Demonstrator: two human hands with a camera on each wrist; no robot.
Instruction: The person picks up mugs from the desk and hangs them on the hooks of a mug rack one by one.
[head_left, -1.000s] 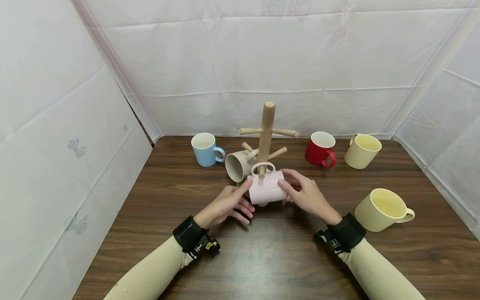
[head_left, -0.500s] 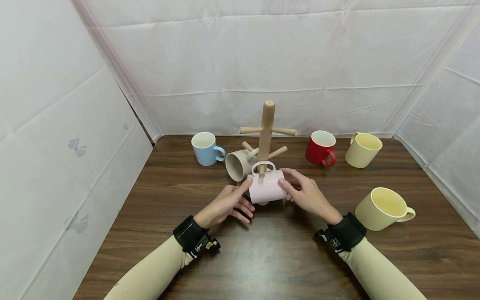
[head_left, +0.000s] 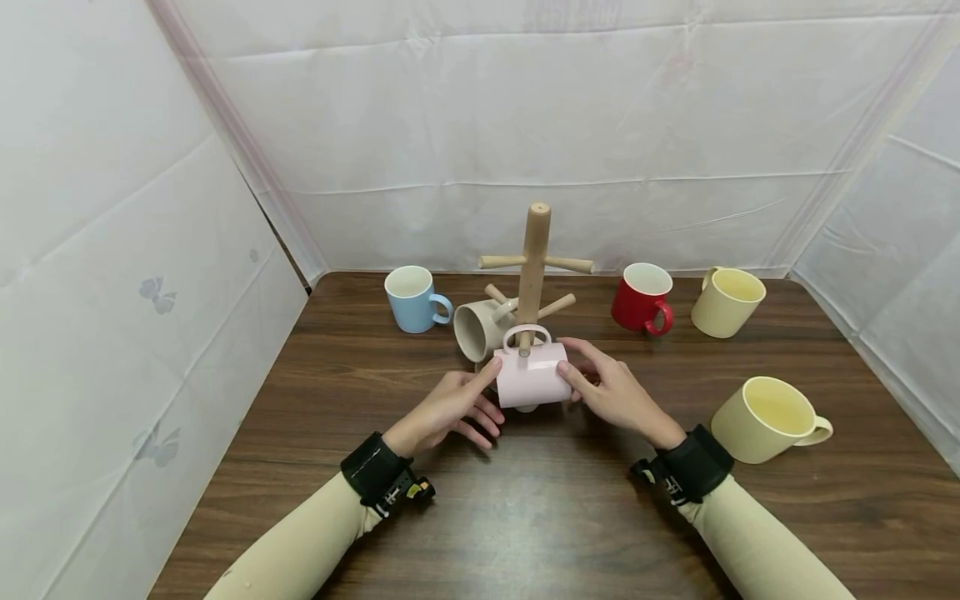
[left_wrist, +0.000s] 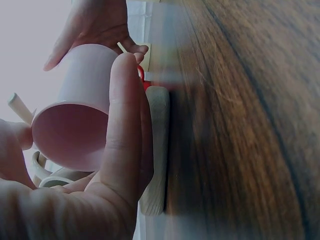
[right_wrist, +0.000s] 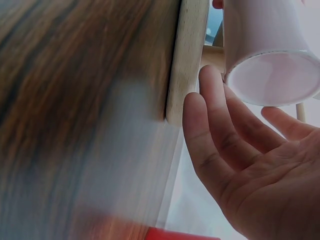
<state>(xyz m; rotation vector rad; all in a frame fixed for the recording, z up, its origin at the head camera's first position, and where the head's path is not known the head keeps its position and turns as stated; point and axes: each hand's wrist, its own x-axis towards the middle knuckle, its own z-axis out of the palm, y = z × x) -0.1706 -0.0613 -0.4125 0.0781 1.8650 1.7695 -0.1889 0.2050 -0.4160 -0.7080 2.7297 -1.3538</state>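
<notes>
A pink mug (head_left: 531,377) lies sideways at the front of a wooden mug tree (head_left: 534,250), its handle looped around the front peg. My left hand (head_left: 453,408) holds it at the rim end, thumb against the rim and the lower fingers spread below. At the base end my right hand (head_left: 609,390) holds it, with thumb and forefinger beside the bottom edge. In the left wrist view, the mug's mouth faces the left hand's fingers (left_wrist: 122,125). The right wrist view shows its base near the right hand's fingertips (right_wrist: 211,80). A beige mug (head_left: 476,330) hangs tilted on a left peg.
A light blue mug (head_left: 412,307) stands left of the tree. To the right stand a red mug (head_left: 637,304), a yellow mug (head_left: 723,310) and a nearer yellow mug (head_left: 757,427). White sheeting (head_left: 480,117) encloses the wooden table (head_left: 495,525) at back and sides.
The pink mug has shifted very slightly left on its peg. My left hand has moved a little left with it; the right hand is nearly still.
</notes>
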